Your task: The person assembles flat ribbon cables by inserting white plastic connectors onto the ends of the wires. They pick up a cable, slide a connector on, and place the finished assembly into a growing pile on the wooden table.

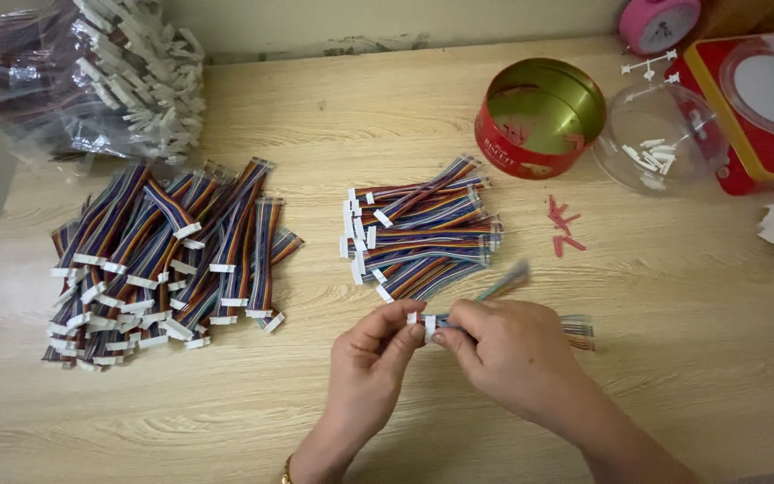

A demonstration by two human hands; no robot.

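My right hand (512,354) is closed around a short multicoloured ribbon cable (575,330), pinching it near its front end, while the loose striped tail sticks out past my knuckles on the far side. My left hand (371,354) meets it with thumb and forefinger pinched shut on the small white plastic connector (429,324) at that cable's tip. Both hands hover just above the pale wooden tabletop (674,376), and I take this cable as the landmark for everything else.

Just beyond the cable lies a smaller heap of ribbon cables with white connectors (418,231), laid roughly side by side. Well to the left of the cable sits a much larger heap of the same cables (167,260), fanned out and several layers deep. Further left and beyond, at the tabletop's corner, is a clear plastic bag stuffed with more cables and white connectors (91,76).

Beyond and right of the cable stand an open round red tin (539,118) and a clear plastic dome-shaped lid holding a few loose white bits (660,143); a few small red plastic scraps (562,224) lie between the tin and my hands.

Judging from the heaps, I reckon a good many cables are handled, one is in hand, and the full bag suggests plenty remains, though I cannot tell which heap is the finished one.
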